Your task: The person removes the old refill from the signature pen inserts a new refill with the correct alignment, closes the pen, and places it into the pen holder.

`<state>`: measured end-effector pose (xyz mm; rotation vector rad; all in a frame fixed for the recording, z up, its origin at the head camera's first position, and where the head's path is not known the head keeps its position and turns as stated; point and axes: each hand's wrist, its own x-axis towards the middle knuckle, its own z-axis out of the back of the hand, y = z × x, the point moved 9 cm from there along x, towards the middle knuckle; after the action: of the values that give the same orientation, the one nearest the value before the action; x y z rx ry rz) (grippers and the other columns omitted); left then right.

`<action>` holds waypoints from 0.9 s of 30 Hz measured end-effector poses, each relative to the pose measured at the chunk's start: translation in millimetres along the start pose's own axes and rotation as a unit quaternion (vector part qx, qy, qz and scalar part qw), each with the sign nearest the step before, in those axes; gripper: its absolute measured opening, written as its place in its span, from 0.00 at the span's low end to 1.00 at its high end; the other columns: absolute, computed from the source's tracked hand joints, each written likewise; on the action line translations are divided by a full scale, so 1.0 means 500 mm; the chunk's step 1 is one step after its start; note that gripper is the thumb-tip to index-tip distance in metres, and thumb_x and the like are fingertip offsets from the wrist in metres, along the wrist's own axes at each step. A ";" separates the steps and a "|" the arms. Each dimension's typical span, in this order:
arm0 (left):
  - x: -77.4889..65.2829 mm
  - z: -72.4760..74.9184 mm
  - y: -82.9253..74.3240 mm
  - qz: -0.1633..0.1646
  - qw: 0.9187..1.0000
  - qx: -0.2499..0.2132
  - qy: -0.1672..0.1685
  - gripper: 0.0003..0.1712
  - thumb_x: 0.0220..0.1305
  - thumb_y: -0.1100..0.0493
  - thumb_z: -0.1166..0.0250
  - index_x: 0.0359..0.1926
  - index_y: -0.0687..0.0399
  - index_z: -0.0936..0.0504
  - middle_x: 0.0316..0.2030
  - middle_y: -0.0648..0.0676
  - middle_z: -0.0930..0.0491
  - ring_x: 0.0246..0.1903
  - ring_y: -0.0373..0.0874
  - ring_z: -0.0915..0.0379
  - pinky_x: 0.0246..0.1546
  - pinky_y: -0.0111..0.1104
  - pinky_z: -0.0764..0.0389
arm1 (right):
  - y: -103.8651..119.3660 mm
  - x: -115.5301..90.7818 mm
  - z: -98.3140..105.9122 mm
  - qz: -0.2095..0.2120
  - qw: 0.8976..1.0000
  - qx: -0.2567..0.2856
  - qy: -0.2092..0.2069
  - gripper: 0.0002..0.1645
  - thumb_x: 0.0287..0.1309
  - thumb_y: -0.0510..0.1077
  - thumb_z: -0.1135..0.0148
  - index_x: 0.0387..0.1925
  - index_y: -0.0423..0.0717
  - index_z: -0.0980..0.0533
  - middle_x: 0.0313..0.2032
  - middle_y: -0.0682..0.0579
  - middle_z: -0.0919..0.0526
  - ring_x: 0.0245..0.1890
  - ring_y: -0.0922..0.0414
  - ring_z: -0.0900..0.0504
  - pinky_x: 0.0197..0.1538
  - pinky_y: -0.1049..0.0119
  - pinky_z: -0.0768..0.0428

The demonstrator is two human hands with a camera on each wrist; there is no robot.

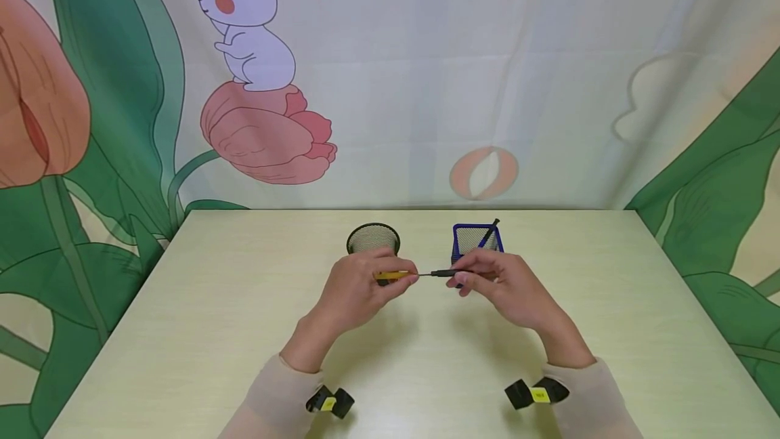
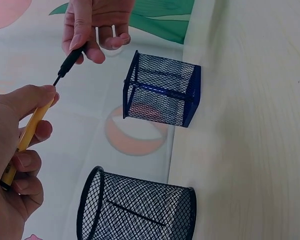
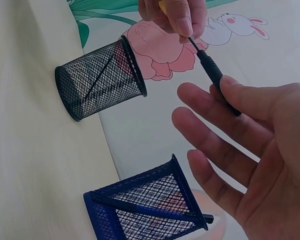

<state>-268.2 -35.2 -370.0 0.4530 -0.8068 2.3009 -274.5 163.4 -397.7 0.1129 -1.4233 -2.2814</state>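
Observation:
My left hand [image 1: 359,286] grips a slim yellow barrel [image 2: 34,125] with a dark end, fingers curled around it and thumb along its top. A thin dark rod [image 3: 194,44] runs from the barrel into a black ribbed sleeve [image 3: 212,71]. My right hand [image 1: 502,283] pinches this sleeve between thumb and index finger, its other fingers spread loosely. Barrel, rod and sleeve lie in one line above the table, pen-like in shape; I cannot tell their exact kind. Behind the left hand stands a round black mesh cup [image 1: 373,238], partly hidden in the head view.
A square blue mesh holder [image 1: 477,238] stands behind the right hand, with a dark pen [image 1: 489,232] leaning in it. Inside the black cup shows a thin dark stick [image 3: 99,76]. The pale table [image 1: 213,330] meets a printed curtain [image 1: 396,87] at its back edge.

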 end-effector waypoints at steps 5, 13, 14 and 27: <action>0.000 0.005 0.002 0.002 1.000 0.000 -0.008 0.02 0.65 0.50 0.26 0.38 0.37 0.09 0.27 0.38 0.24 0.23 0.30 0.31 0.24 0.25 0.31 | -0.001 -0.002 0.008 -0.006 1.000 -0.005 -0.002 0.07 0.72 0.40 0.38 0.47 0.52 0.17 0.40 0.55 0.08 0.37 0.55 0.10 0.53 0.66 0.16; 0.000 0.007 0.008 0.012 1.000 0.000 -0.007 0.03 0.65 0.49 0.26 0.38 0.37 0.09 0.27 0.38 0.24 0.24 0.31 0.31 0.25 0.26 0.31 | -0.008 -0.007 0.026 -0.014 1.000 -0.013 -0.015 0.07 0.72 0.42 0.37 0.47 0.51 0.16 0.40 0.55 0.08 0.39 0.50 0.09 0.52 0.65 0.16; 0.000 0.006 0.008 0.013 1.000 0.000 -0.007 0.03 0.65 0.49 0.26 0.39 0.37 0.09 0.27 0.38 0.24 0.24 0.31 0.30 0.25 0.26 0.31 | -0.008 -0.007 0.028 -0.015 1.000 -0.014 -0.017 0.07 0.72 0.42 0.37 0.47 0.51 0.16 0.40 0.54 0.08 0.39 0.50 0.10 0.52 0.65 0.16; 0.001 0.011 0.010 0.014 1.000 -0.002 -0.004 0.03 0.66 0.50 0.27 0.39 0.38 0.09 0.29 0.39 0.24 0.24 0.32 0.31 0.26 0.26 0.30 | -0.013 -0.010 0.041 -0.020 0.999 -0.017 -0.026 0.07 0.72 0.41 0.37 0.47 0.47 0.16 0.39 0.49 0.09 0.39 0.54 0.09 0.52 0.66 0.16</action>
<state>-271.4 -41.6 -367.8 0.4524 -0.8275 2.3245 -278.4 184.8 -394.8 0.0723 -1.4197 -2.3572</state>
